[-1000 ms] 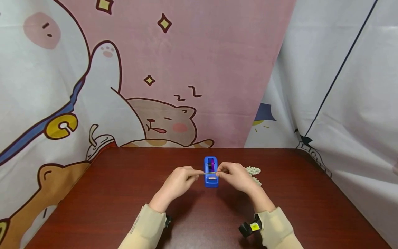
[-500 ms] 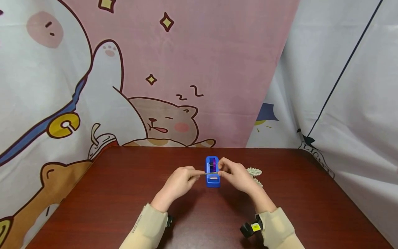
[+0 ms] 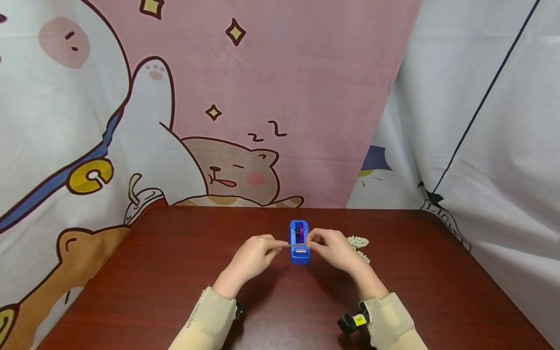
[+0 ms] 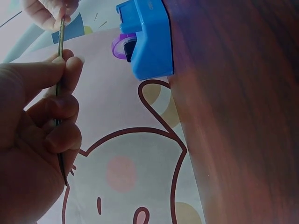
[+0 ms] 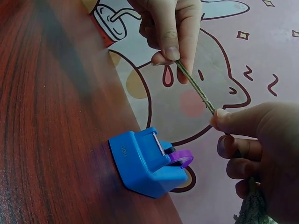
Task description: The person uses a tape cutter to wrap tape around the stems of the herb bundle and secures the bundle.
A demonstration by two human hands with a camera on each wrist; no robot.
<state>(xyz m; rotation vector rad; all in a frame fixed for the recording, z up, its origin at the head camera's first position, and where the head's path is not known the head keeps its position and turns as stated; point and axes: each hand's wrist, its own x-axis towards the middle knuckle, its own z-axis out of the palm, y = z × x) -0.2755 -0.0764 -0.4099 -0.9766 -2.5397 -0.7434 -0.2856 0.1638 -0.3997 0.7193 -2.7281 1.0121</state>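
Observation:
My left hand point(image 3: 251, 257) pinches one end of a thin green-brown plant stem point(image 5: 194, 85) between thumb and fingers. Its dark, tapered tail runs along the palm in the left wrist view. My right hand point(image 3: 334, 250) pinches the same stem further right with thumb and fingertips. Pale, fuzzy leaf-like heads point(image 3: 358, 241) stick out beyond that hand, partly hidden by it. A short bare length of stem spans the gap between the hands. Behind and below it on the table is a blue tape dispenser point(image 3: 299, 259), holding a purple-cored roll point(image 5: 183, 157) and a toothed cutter.
Both hands are above a dark red-brown wooden table point(image 3: 183, 272). A cartoon-printed cloth point(image 3: 306, 97) hangs behind its far edge, with white cloth point(image 3: 490, 121) on the right. A black wrist camera point(image 3: 347, 322) sits at the right sleeve.
Half a second ago my right index finger was lifted off the stem; now it is back down on it. The stem stays stretched between both hands, and the dispenser has not moved.

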